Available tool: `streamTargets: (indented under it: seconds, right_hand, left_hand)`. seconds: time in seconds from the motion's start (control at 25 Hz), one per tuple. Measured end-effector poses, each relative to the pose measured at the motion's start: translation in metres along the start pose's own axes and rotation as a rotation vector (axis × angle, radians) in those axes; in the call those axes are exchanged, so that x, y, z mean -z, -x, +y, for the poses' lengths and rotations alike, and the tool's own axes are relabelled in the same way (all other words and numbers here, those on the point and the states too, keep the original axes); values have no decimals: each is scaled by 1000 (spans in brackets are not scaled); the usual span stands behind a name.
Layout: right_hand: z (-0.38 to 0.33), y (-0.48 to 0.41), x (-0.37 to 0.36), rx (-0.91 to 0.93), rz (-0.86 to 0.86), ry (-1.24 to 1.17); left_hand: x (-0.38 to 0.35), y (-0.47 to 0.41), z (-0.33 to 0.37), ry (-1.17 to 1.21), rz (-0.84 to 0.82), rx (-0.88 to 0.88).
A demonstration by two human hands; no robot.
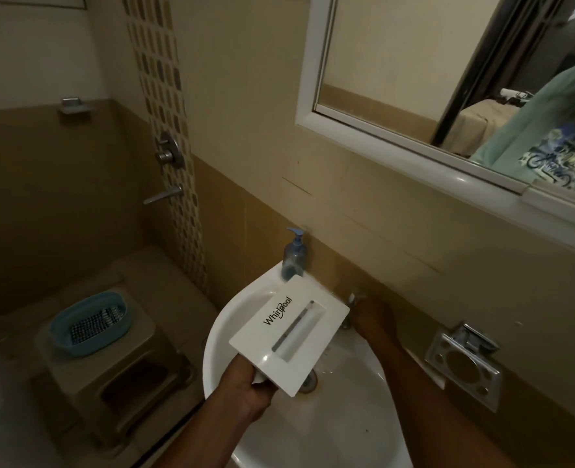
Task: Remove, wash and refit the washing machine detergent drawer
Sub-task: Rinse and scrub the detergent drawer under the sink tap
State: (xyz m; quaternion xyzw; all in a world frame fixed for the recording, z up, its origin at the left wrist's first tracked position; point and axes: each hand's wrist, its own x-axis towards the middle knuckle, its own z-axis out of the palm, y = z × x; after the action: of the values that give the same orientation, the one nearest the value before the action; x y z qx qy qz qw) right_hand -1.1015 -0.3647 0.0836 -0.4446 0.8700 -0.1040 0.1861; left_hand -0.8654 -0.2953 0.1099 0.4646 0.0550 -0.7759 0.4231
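White plastic washing machine detergent drawer, rectangular front panel with black "Whirlpool" lettering and a recessed slot handle: held tilted above the white ceramic wash basin, panel facing up. Left hand: fingers curled round the drawer's near lower end, gripping it. Right hand: at the chrome tap on the basin's far rim, partly behind the drawer's corner; whether it grips cannot be told. Clear blue pump soap bottle: upright on the rim, just beyond the drawer. Blue plastic oval basket: on a beige stool, left of the basin. White-framed mirror: on the wall above.
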Motion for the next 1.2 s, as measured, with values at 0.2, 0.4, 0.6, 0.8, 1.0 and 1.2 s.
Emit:
streamTargets:
  seconds: [0.2,0.4,0.6,0.8,1.0,1.2]
  right_hand:
    - [-25,-14,0,-93,-171,95]
    - [-17,20,21,-207,-354,-552]
    - [-20,104,36,-134,-727,-900]
    - [-12,178,22,-219,-628,-1168]
    - [-27,241,16,-278,-421,-1380]
    - [-51,285,34,-49,173,-1172]
  left_hand:
    - [5,-4,11,25,-4,10]
    - [18,-11,27,-109,-57,29]
    - [25,-8,55,-453,-219,182]
    - [29,-10,84,-771,-351,293]
    - [23,10,89,-893,-440,314]
    - [11,49,93,-748,-713,26]
